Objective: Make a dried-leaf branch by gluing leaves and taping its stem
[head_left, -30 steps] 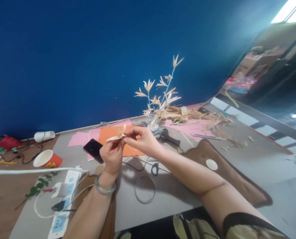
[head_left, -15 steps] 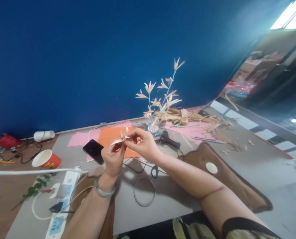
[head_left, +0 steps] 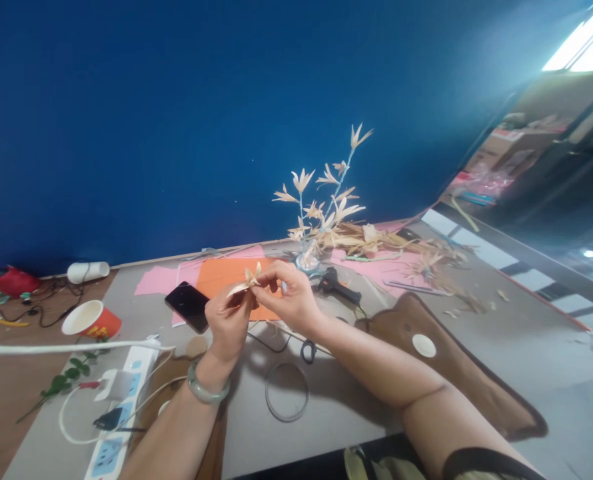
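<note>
My left hand [head_left: 227, 320] and my right hand [head_left: 290, 300] meet above the grey table [head_left: 476, 347], both pinching a small straw-coloured leaf cluster [head_left: 246, 282]. The left fingers grip its base from below. The right thumb and forefinger pinch it from the right side. A pale green bangle [head_left: 205, 391] sits on my left wrist. Behind the hands stands a small branch with straw leaves [head_left: 326, 200] in a glass base [head_left: 307, 261].
A black phone [head_left: 187, 305] and orange paper [head_left: 224, 273] lie behind the hands, a black glue gun [head_left: 337, 285] to the right. A red paper cup [head_left: 90, 321], a power strip [head_left: 119, 413] and cables lie left. A wire ring [head_left: 287, 391], scissors [head_left: 307, 348] and loose straw [head_left: 416, 247] are nearby.
Both hands have sunk slightly with the leaf cluster and the view has shifted a little. The grip on the cluster is the same.
</note>
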A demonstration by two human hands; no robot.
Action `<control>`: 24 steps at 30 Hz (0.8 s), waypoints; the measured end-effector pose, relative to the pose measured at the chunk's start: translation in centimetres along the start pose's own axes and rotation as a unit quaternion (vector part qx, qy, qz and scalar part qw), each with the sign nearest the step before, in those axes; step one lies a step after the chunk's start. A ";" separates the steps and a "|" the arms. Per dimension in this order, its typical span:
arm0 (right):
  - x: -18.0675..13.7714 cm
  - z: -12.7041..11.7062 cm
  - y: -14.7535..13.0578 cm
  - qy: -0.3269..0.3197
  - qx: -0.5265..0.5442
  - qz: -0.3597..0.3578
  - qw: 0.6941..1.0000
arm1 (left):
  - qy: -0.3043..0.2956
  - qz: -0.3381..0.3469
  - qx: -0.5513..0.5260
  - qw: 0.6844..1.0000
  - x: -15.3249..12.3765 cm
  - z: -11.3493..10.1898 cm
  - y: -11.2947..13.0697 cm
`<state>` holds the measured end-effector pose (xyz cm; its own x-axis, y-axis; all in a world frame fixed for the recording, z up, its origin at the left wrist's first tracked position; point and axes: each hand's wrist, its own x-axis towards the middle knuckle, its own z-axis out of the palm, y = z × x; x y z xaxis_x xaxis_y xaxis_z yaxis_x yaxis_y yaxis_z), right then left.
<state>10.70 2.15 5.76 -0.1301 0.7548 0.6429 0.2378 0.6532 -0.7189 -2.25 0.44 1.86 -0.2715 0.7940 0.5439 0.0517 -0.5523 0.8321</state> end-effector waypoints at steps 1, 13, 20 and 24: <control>0.0 0.0 0.0 0.003 -0.001 -0.006 1.000 | -0.003 -0.002 -0.009 1.000 0.0 0.0 0.0; 0.2 -0.2 0.6 -0.009 0.109 0.033 0.993 | -0.035 -0.022 -0.031 0.999 0.2 -0.1 0.1; 0.5 -0.6 0.9 -0.027 0.131 0.066 0.989 | -0.038 -0.058 -0.033 0.997 0.3 0.0 -0.1; 0.5 -0.6 1.2 -0.033 0.140 0.065 0.987 | -0.031 -0.088 -0.066 0.993 0.4 0.2 -0.5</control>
<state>11.45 3.26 5.40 -0.1815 0.8297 0.5279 -0.0185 0.5338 -0.8454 -2.21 1.07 1.66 -0.2058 0.8934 0.3994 -0.1199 -0.4280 0.8958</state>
